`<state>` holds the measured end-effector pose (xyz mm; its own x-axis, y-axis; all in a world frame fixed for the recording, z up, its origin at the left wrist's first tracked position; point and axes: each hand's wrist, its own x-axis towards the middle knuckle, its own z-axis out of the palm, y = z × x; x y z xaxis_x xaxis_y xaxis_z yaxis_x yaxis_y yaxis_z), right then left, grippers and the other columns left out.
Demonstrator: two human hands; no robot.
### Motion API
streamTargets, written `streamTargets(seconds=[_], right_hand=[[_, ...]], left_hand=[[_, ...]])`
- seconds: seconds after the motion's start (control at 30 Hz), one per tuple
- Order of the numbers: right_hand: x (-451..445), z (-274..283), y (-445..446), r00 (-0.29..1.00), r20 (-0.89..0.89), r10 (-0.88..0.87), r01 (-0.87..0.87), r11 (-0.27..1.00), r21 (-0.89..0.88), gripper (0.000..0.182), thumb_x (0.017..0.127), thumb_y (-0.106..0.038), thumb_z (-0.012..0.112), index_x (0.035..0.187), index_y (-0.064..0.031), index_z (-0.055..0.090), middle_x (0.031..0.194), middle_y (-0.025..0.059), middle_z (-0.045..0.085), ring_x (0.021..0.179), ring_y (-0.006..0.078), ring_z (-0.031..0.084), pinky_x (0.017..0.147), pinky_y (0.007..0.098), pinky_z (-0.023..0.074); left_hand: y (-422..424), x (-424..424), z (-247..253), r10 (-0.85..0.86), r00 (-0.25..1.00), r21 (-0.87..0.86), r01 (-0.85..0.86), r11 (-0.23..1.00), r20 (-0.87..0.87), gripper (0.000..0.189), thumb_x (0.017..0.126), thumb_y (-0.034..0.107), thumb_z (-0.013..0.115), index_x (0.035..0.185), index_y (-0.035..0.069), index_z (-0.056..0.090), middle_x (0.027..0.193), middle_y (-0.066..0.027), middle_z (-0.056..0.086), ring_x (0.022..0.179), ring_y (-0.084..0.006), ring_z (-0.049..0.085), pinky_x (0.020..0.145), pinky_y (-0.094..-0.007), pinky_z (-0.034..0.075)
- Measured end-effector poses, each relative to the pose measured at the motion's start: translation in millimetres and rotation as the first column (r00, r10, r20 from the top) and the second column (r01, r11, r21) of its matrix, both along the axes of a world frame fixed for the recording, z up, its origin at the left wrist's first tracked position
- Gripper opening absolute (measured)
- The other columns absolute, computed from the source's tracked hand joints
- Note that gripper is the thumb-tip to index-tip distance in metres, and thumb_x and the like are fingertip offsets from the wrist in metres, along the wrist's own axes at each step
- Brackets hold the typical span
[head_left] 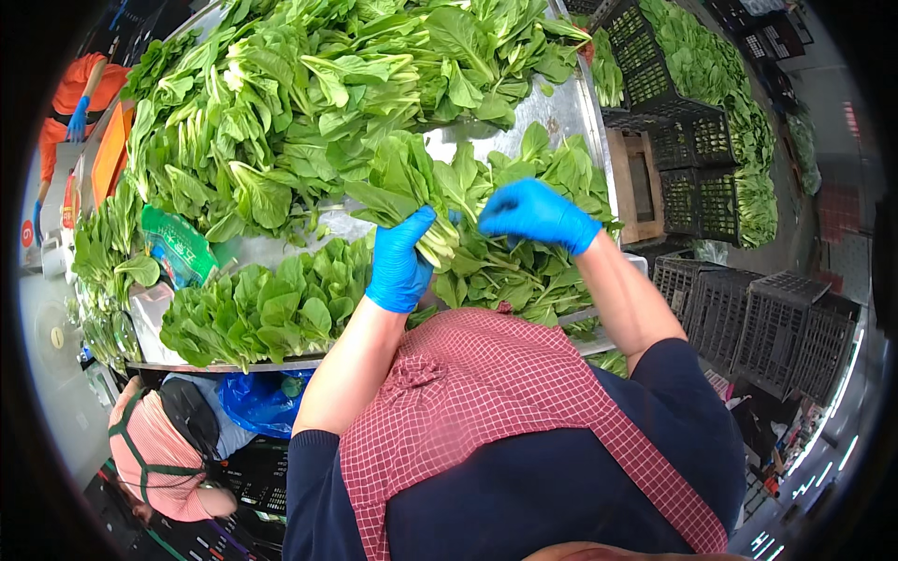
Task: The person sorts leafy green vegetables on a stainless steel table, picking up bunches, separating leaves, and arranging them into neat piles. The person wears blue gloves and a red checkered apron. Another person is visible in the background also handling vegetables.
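My left hand (401, 263), in a blue glove, grips a bunch of leafy greens (407, 175) by its pale stems. The leaves point up and away from me. To the right, my blue-gloved right hand (537, 216) is bent over a pile of loose greens (544, 284) and slightly blurred. Its fingertips are turned inward, and I cannot tell whether they hold a leaf. Below both hands is a metal table (484, 140). A row of greens (259, 301) lies along its near edge at left, and a large heap of greens (295, 91) covers the far side.
A green printed plastic bag (179, 245) lies on the left. Black crates of greens (694, 140) and more black crates (744, 322) stand at right. One person in orange (70, 105) is at far left; another in a striped top (154, 449) bends near a blue bag (259, 403).
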<state>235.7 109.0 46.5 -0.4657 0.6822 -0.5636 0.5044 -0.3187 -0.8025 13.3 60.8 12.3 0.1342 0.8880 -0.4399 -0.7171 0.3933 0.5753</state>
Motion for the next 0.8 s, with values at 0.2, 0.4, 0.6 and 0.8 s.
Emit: streamTargets(seconds=[0.2, 0.4, 0.6, 0.8], right_hand=[[26.6, -87.0, 146.8, 0.803, -0.010, -0.596, 0.448, 0.593, 0.669, 0.024, 0.081, -0.028, 0.065, 0.095, -0.0091, 0.068, 0.085, 0.0151, 0.068, 0.078, 0.0290, 0.067, 0.070, 0.0385, 0.0515], [1.6, -105.9, 182.8, 0.693, 0.390, -0.606, 0.185, 0.672, 0.717, 0.029, 0.076, -0.027, 0.066, 0.100, -0.0122, 0.064, 0.094, 0.0163, 0.067, 0.089, 0.0373, 0.064, 0.076, 0.0456, 0.0503], [10.1, -80.7, 153.1, 0.784, -0.173, -0.597, 0.610, 0.685, 0.399, 0.029, 0.090, -0.025, 0.061, 0.104, 0.0005, 0.063, 0.086, 0.0091, 0.069, 0.067, 0.0160, 0.065, 0.060, 0.0276, 0.0508], [1.5, -31.5, 76.3, 0.645, -0.543, -0.538, 0.584, 0.805, -0.104, 0.024, 0.096, -0.022, 0.055, 0.108, -0.0016, 0.061, 0.088, 0.0072, 0.068, 0.065, 0.0123, 0.063, 0.057, 0.0241, 0.0497]], left_hand=[[5.7, 11.2, -7.4, -0.085, 0.996, -0.062, 0.085, 0.994, 0.014, 0.036, 0.086, 0.005, 0.060, 0.121, -0.002, 0.052, 0.106, -0.0151, 0.064, 0.093, -0.0282, 0.065, 0.084, -0.0423, 0.055], [11.9, 4.6, -15.0, -0.116, 0.992, -0.118, 0.110, 0.987, -0.047, 0.034, 0.087, 0.003, 0.059, 0.120, -0.002, 0.053, 0.107, -0.0150, 0.064, 0.093, -0.0283, 0.065, 0.083, -0.0414, 0.055], [12.5, 5.3, -19.3, 0.021, 0.999, -0.072, -0.019, 0.997, 0.035, 0.031, 0.088, 0.005, 0.059, 0.118, -0.004, 0.054, 0.107, -0.0154, 0.064, 0.093, -0.0286, 0.065, 0.082, -0.0409, 0.055], [21.9, 2.8, -3.1, 0.104, 0.988, -0.087, -0.095, 0.992, 0.116, 0.022, 0.089, 0.010, 0.062, 0.107, -0.001, 0.058, 0.091, -0.0128, 0.065, 0.076, -0.0236, 0.064, 0.066, -0.0348, 0.054]])
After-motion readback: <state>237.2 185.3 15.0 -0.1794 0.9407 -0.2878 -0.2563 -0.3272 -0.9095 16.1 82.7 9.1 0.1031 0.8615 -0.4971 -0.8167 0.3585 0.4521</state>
